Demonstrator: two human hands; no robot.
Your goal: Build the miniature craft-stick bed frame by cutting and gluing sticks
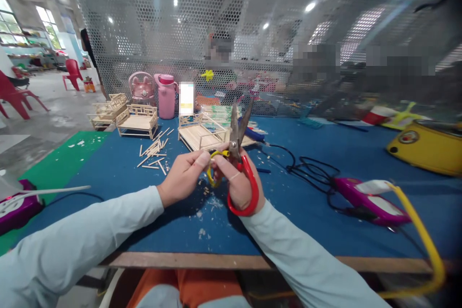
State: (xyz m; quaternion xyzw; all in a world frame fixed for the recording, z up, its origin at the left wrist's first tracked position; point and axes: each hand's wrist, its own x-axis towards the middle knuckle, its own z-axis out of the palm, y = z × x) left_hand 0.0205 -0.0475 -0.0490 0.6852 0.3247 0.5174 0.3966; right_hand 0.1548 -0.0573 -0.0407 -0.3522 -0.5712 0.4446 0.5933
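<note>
My right hand (241, 185) has the red-handled scissors (253, 192) hooked on it, with the blades pointing up and spread apart. A yellow loop (212, 175) lies between my two hands; I cannot tell if it belongs to the scissors. My left hand (186, 173) is closed, thumb and fingers pinched together by that loop, and whatever they hold is hidden. Just beyond my hands sits a miniature wooden bed frame (197, 137) built of thin sticks. Loose wooden sticks (155, 149) lie in a pile to its left.
Another small stick-built bench (137, 122) stands at the back left, near a pink jug (166, 98) and a lit phone (186, 98). Black cable (310, 168) and a purple power strip (371, 202) are on the right. A yellow case (429, 147) is farther right. Perforated metal screen (151, 24) closes the back.
</note>
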